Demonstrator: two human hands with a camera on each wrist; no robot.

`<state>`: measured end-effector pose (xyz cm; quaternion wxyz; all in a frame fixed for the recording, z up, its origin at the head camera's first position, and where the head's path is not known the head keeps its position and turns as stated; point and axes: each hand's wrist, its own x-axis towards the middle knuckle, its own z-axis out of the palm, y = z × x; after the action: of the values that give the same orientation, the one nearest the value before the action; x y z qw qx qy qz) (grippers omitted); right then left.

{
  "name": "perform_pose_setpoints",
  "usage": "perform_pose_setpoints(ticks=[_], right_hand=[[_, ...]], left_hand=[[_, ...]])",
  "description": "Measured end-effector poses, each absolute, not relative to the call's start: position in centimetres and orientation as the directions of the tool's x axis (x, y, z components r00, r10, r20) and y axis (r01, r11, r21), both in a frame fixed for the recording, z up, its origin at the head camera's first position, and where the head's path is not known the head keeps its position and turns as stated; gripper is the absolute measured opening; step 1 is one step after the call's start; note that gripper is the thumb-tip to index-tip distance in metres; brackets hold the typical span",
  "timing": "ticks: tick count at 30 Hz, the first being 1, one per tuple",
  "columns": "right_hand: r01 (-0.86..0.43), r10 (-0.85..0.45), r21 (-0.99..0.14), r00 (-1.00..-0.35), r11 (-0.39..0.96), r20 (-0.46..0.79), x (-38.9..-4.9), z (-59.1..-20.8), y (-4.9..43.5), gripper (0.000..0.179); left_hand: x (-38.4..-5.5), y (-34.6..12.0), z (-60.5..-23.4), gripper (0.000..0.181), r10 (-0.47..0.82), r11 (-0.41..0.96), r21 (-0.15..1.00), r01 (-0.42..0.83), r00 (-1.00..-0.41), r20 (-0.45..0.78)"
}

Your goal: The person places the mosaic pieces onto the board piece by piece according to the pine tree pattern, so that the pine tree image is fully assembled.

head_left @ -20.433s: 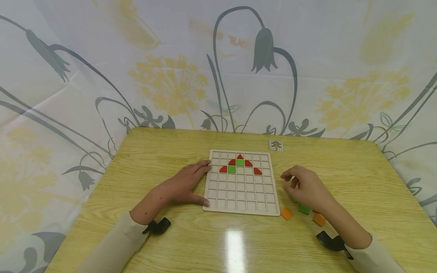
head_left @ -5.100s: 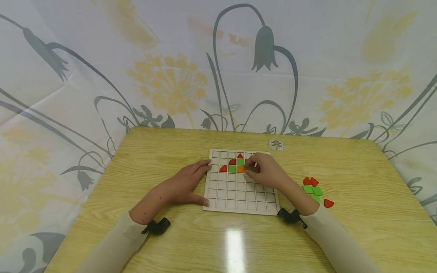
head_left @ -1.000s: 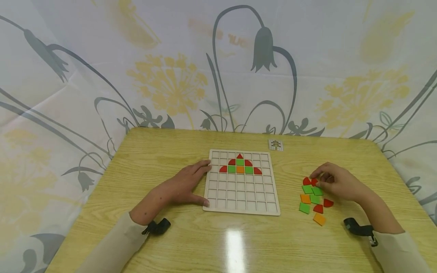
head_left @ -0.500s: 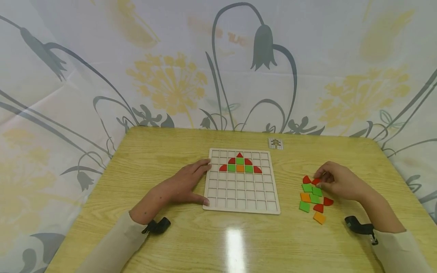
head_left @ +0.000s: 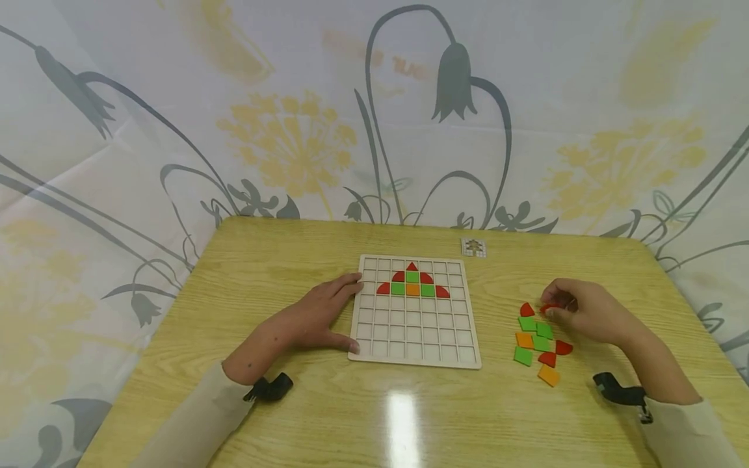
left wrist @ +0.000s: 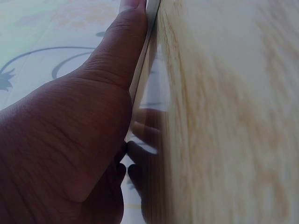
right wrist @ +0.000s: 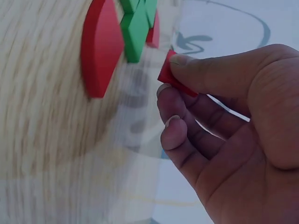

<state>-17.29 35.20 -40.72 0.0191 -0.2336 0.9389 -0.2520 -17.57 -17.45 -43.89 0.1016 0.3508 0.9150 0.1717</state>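
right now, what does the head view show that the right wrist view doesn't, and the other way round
Only the head view: the grid board, the left hand at its edge, the small picture card and the loose orange pieces.

Only the right wrist view: the palm side of the right hand, close up.

Both: that hand pinching a red piece, the loose green pieces, other red pieces, the wooden tabletop and the patterned backdrop.

a wood-grain table point(head_left: 316, 416) bears a gridded board point(head_left: 413, 319), a small printed card point(head_left: 474, 247) and loose coloured tiles point(head_left: 541, 343).
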Motion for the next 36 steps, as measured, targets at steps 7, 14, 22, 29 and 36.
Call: perform_pose_setpoints(ticks=[7,14,22,29,36], right_hand=[[-0.475,-0.465,-0.494,-0.872,0.728,0.153,-16.8,-39.9,33.8,0.018],[-0.537,-0.521,-0.55,-0.829,0.64,0.204,-16.4,-39.6,31.6,0.021],[-0.611,-0.57,-0.554,-0.775,0.565,0.273,-16.4,-39.8,29.1,0.028],[-0.55,-0.55,-0.622,-0.806,0.557,0.221,-16.8,-40.0,26.9,0.017],[-0.478,-0.523,-0.646,-0.841,0.596,0.139,-17.3,-40.3,24.8,0.015]], left_hand=[[-17.6,-17.4,-43.7,0.12,0.679,0.693,0.383,0.611,-0.731,-0.064],[-17.6,-17.4,-43.6,0.12,0.68,0.69,0.39,0.61,-0.73,-0.062],[-17.6,-17.4,-43.6,0.12,0.676,0.695,0.387,0.605,-0.734,-0.065],[-17.6,-17.4,-43.6,0.121,0.671,0.699,0.391,0.598,-0.738,-0.071],[-17.5,-17.3,-43.5,0.121,0.67,0.701,0.393,0.596,-0.738,-0.076]])
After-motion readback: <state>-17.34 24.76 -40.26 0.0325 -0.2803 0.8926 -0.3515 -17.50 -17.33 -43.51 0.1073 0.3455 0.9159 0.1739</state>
